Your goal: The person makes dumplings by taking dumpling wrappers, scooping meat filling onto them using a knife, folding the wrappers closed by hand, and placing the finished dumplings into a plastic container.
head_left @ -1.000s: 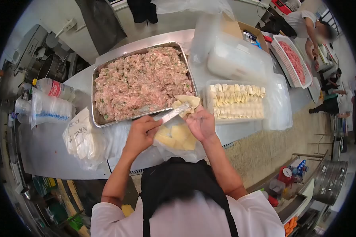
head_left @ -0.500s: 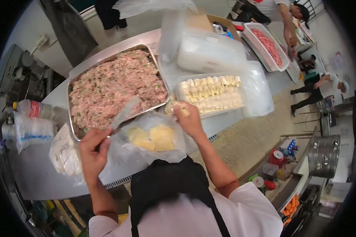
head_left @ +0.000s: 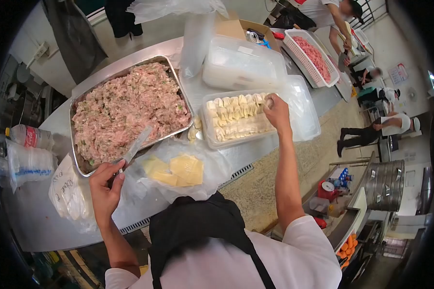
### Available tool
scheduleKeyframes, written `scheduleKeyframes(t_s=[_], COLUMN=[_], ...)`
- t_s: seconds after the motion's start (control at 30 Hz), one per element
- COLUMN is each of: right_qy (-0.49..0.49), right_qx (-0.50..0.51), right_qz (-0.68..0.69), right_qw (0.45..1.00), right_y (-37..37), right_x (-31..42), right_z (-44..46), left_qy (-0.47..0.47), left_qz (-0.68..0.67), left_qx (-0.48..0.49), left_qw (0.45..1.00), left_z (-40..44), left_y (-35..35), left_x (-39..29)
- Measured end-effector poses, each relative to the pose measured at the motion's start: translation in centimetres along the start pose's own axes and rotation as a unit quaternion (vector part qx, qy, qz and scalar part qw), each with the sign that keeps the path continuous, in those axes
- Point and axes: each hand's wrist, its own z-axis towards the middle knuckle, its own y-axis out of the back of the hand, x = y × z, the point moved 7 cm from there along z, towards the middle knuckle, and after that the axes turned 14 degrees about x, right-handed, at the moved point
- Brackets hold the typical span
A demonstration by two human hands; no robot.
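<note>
My left hand (head_left: 107, 187) is closed round the handle of a flat metal spatula (head_left: 137, 144), its blade slanting over the near edge of a metal tray (head_left: 190, 115) of minced meat (head_left: 130, 111). My right hand (head_left: 278, 113) pinches a pale dumpling (head_left: 268, 102) at the right end of the top row in a clear plastic container (head_left: 217, 143). Rows of folded dumplings (head_left: 236, 111) fill much of that container. Yellow square wrappers (head_left: 185, 168) lie on a plastic bag (head_left: 207, 180) between my hands, close to my apron.
Closed plastic boxes (head_left: 243, 62) stand behind the container, and a lid (head_left: 304, 111) lies to its right. A white basket of meat (head_left: 313, 58) is at the back right, near a co-worker (head_left: 323, 14). Bottles (head_left: 31, 137) and a marked bag (head_left: 70, 188) sit at left.
My right hand has moved right and away from me with the dumpling, from beside the wrappers to the container's top row. My left hand still holds the spatula by the tray.
</note>
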Motion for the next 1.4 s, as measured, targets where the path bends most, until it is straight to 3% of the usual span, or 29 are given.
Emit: scheduleKeyframes(t_s=[0.2, 0.27, 0.37, 0.57, 0.67, 0.7, 0.77, 0.83, 0.93, 1.0, 1.07, 1.13, 1.4], right_qy=[0.06, -0.004, -0.068, -0.102, -0.117, -0.114, -0.044, 0.004, 0.015, 0.143, 0.167, 0.28, 0.279], right_qx=[-0.065, 0.022, 0.005, -0.008, 0.02, 0.028, -0.059, -0.11, -0.02, 0.116, 0.272, 0.297, 0.386], right_qz=[-0.012, 0.001, 0.053, 0.175, 0.082, 0.085, -0.008, 0.013, 0.152, 0.23, 0.235, 0.157, -0.028], right_qw=[0.996, 1.0, 0.996, 0.979, 0.99, 0.989, 0.997, 0.994, 0.988, 0.956, 0.918, 0.899, 0.879], right_y=[-0.5, -2.0, -1.8, -3.3, -2.2, -2.2, -1.1, 0.0, -2.6, -7.4, -12.3, -16.8, -19.5], right_x=[0.1, -1.7, -2.5, -5.1, -2.9, -2.6, -1.0, 2.8, 10.8, 15.2, 19.2, 21.1, 20.9], right_z=[1.2, 1.6, 0.4, -0.2, -1.0, -1.3, -1.8, -3.6, -7.0, -9.7, -12.5, -14.6, -15.5], left_qy=[-0.001, 0.001, 0.003, 0.014, 0.018, 0.013, 0.011, 0.007, 0.049, 0.067, 0.072, 0.073, 0.103], left_qz=[-0.008, -0.01, -0.015, 0.002, 0.014, 0.01, 0.041, 0.065, 0.045, 0.02, -0.004, -0.003, -0.001], left_qx=[-0.018, -0.017, -0.016, -0.008, -0.007, -0.009, -0.008, -0.008, -0.027, -0.034, -0.023, -0.022, -0.041], left_qw=[1.0, 1.0, 1.0, 1.0, 1.0, 1.0, 0.999, 0.998, 0.997, 0.997, 0.997, 0.997, 0.994], left_z=[-0.3, -0.4, -0.5, -0.3, -0.3, -0.3, -0.1, -0.4, -0.7, -0.8, -0.9, -1.0, -2.2], left_y=[0.2, 0.2, -0.2, -0.6, -0.5, -0.5, -0.2, 0.0, -0.1, -0.4, -1.1, -1.2, -0.2], left_x=[0.6, 1.2, 1.9, 1.4, 1.6, 1.9, 2.0, 2.3, 2.7, 3.3, 4.0, 4.3, 5.9])
